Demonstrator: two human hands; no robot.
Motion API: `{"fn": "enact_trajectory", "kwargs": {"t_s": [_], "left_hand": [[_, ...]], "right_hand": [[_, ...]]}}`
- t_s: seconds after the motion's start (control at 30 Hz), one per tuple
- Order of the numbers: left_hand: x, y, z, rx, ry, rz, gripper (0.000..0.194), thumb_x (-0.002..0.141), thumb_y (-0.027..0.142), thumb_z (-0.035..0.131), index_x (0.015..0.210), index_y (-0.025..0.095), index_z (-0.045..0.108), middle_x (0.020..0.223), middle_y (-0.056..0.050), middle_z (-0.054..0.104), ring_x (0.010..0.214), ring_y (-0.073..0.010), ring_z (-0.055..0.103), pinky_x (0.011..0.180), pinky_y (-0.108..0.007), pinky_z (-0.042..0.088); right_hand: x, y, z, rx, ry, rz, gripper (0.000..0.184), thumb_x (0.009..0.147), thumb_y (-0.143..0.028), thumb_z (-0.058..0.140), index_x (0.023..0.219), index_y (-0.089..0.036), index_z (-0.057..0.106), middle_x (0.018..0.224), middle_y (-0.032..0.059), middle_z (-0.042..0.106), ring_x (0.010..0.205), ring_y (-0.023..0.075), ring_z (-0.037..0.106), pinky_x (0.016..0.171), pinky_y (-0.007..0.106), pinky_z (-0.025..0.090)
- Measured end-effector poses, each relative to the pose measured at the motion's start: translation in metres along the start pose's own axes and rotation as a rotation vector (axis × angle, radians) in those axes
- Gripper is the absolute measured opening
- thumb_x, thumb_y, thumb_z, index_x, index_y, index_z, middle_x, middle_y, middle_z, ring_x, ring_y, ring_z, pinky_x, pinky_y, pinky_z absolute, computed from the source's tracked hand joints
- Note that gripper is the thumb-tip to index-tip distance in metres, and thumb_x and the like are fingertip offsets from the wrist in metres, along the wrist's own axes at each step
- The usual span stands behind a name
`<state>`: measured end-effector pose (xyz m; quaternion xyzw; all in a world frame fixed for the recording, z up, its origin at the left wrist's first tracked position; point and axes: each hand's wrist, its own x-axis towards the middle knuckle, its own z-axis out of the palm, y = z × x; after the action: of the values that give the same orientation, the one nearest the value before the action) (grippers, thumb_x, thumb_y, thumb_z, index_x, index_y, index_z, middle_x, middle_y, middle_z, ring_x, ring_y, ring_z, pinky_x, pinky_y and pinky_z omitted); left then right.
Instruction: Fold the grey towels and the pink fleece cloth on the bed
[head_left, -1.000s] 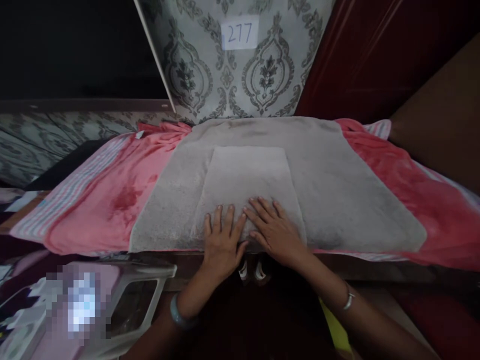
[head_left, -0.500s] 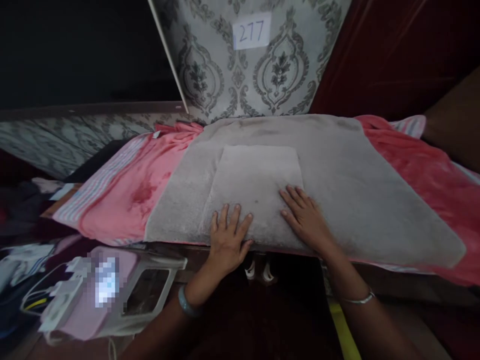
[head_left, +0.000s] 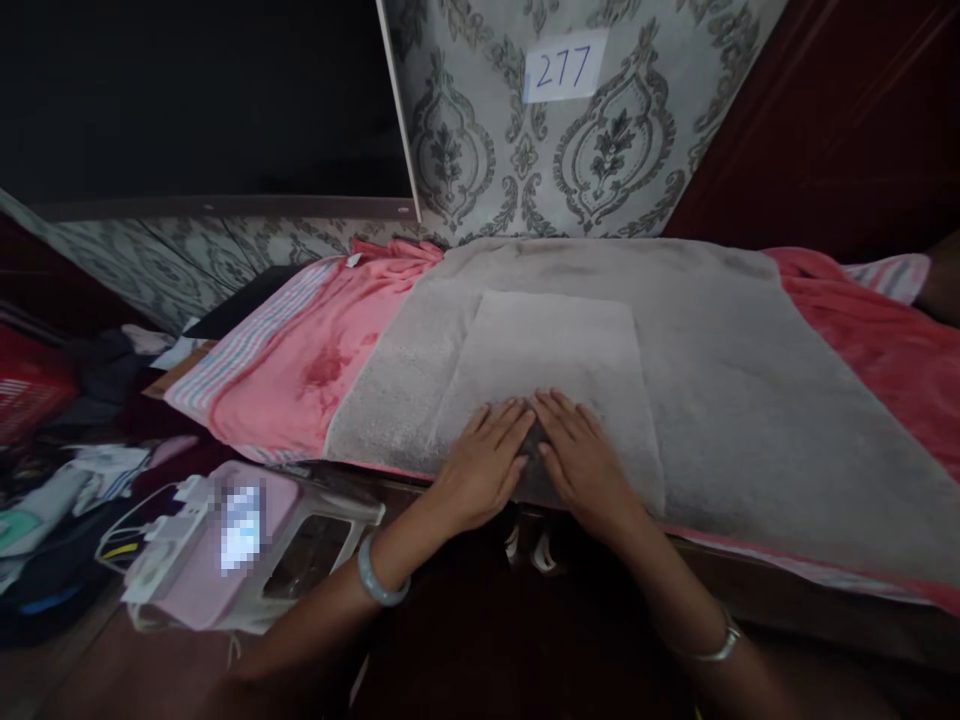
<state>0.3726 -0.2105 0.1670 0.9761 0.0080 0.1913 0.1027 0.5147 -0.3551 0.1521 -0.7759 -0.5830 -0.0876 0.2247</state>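
Note:
A light grey plush square of cloth [head_left: 555, 345] lies flat on a larger grey plush cloth [head_left: 750, 420]. My left hand [head_left: 487, 460] rests on the square's near part, fingers stretched out and pointing away from me. Right beside it, my right hand [head_left: 585, 460] lies on the same square with its fingers extended. The fingertips of both hands nearly meet, and neither hand grips anything. Under the grey cloth is a pink blanket [head_left: 292, 370] with a striped border, showing at both sides.
A dark television screen [head_left: 202, 100] stands at the back left. On the patterned wall is a paper marked 277 [head_left: 566, 68]. At lower left, a stool [head_left: 330, 540] holds a pink item [head_left: 202, 580] and a white power strip [head_left: 169, 545]. Piled clothes [head_left: 97, 480] lie further left.
My hands have come together, from apart near the square's two sides to side by side at its near middle. The camera view has shifted left.

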Motion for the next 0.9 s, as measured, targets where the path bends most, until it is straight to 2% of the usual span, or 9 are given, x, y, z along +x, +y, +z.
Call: {"fn": "enact_trajectory", "kwargs": {"t_s": [0.1, 0.2, 0.33, 0.4, 0.5, 0.6, 0.7, 0.8, 0.9], "left_hand": [[0.013, -0.007, 0.007, 0.035, -0.038, -0.056, 0.058, 0.102, 0.023, 0.035, 0.159, 0.015, 0.031, 0.161, -0.014, 0.044, 0.154, -0.0219, 0.031, 0.126, -0.050, 0.027], [0.018, -0.017, 0.011, 0.073, -0.126, -0.075, 0.060, 0.102, 0.027, 0.037, 0.160, 0.015, 0.030, 0.165, -0.013, 0.037, 0.156, -0.0235, 0.026, 0.127, -0.052, 0.023], [0.021, -0.038, 0.007, 0.062, -0.202, -0.098, 0.068, 0.101, 0.050, 0.043, 0.160, 0.018, 0.031, 0.169, -0.013, 0.027, 0.157, -0.0261, 0.021, 0.127, -0.053, 0.021], [0.022, -0.048, 0.004, 0.043, -0.204, -0.088, 0.076, 0.098, 0.063, 0.044, 0.160, 0.021, 0.032, 0.170, -0.013, 0.024, 0.158, -0.0263, 0.021, 0.127, -0.052, 0.021], [0.020, -0.061, 0.002, 0.037, -0.185, -0.112, 0.083, 0.094, 0.070, 0.044, 0.161, 0.023, 0.030, 0.170, -0.014, 0.025, 0.157, -0.0278, 0.022, 0.127, -0.054, 0.021], [0.010, -0.075, 0.002, 0.059, -0.165, -0.212, 0.084, 0.094, 0.071, 0.045, 0.162, 0.023, 0.028, 0.169, -0.015, 0.025, 0.156, -0.0314, 0.024, 0.125, -0.060, 0.021], [-0.001, -0.088, -0.001, 0.059, -0.149, -0.319, 0.079, 0.097, 0.066, 0.042, 0.162, 0.024, 0.028, 0.167, -0.015, 0.031, 0.155, -0.0321, 0.026, 0.124, -0.060, 0.022], [-0.005, -0.095, -0.004, 0.046, -0.132, -0.365, 0.072, 0.099, 0.062, 0.040, 0.161, 0.026, 0.032, 0.163, -0.014, 0.040, 0.154, -0.0324, 0.030, 0.123, -0.061, 0.025], [-0.004, -0.096, -0.005, 0.019, -0.073, -0.378, 0.070, 0.100, 0.058, 0.041, 0.158, 0.020, 0.037, 0.159, -0.016, 0.046, 0.149, -0.0322, 0.040, 0.120, -0.058, 0.034]], "right_hand": [[0.003, -0.015, 0.015, -0.086, -0.046, 0.034, 0.057, 0.103, -0.025, 0.029, 0.155, -0.008, 0.042, 0.159, 0.0149, 0.044, 0.152, 0.0279, 0.031, 0.123, 0.054, 0.027], [0.000, -0.016, 0.021, -0.125, -0.051, 0.047, 0.057, 0.103, -0.026, 0.029, 0.155, -0.008, 0.042, 0.161, 0.0142, 0.042, 0.153, 0.0279, 0.029, 0.124, 0.055, 0.025], [-0.002, -0.013, 0.020, -0.110, -0.047, 0.043, 0.058, 0.103, -0.026, 0.030, 0.160, -0.015, 0.036, 0.163, 0.0101, 0.039, 0.154, 0.0268, 0.027, 0.123, 0.055, 0.025], [-0.003, -0.013, 0.019, -0.105, -0.044, 0.039, 0.059, 0.103, -0.026, 0.030, 0.161, -0.017, 0.034, 0.163, 0.0098, 0.039, 0.154, 0.0273, 0.028, 0.123, 0.055, 0.026], [-0.003, -0.014, 0.020, -0.098, -0.020, 0.036, 0.060, 0.103, -0.026, 0.031, 0.163, -0.018, 0.029, 0.163, 0.0101, 0.039, 0.153, 0.0277, 0.029, 0.122, 0.056, 0.027], [-0.003, -0.016, 0.020, -0.079, 0.007, 0.038, 0.063, 0.103, -0.026, 0.032, 0.165, -0.020, 0.022, 0.163, 0.0102, 0.039, 0.154, 0.0274, 0.029, 0.123, 0.057, 0.026], [-0.003, -0.017, 0.021, -0.054, 0.009, 0.039, 0.064, 0.103, -0.025, 0.032, 0.165, -0.021, 0.021, 0.163, 0.0100, 0.039, 0.153, 0.0276, 0.029, 0.123, 0.057, 0.025], [-0.001, -0.016, 0.020, -0.021, -0.003, 0.050, 0.061, 0.102, -0.026, 0.033, 0.163, -0.021, 0.029, 0.162, 0.0094, 0.040, 0.153, 0.0276, 0.030, 0.123, 0.058, 0.026], [-0.004, -0.005, 0.014, 0.068, -0.016, 0.038, 0.057, 0.101, -0.027, 0.035, 0.158, -0.020, 0.041, 0.160, 0.0097, 0.044, 0.152, 0.0261, 0.034, 0.123, 0.055, 0.030]]}}
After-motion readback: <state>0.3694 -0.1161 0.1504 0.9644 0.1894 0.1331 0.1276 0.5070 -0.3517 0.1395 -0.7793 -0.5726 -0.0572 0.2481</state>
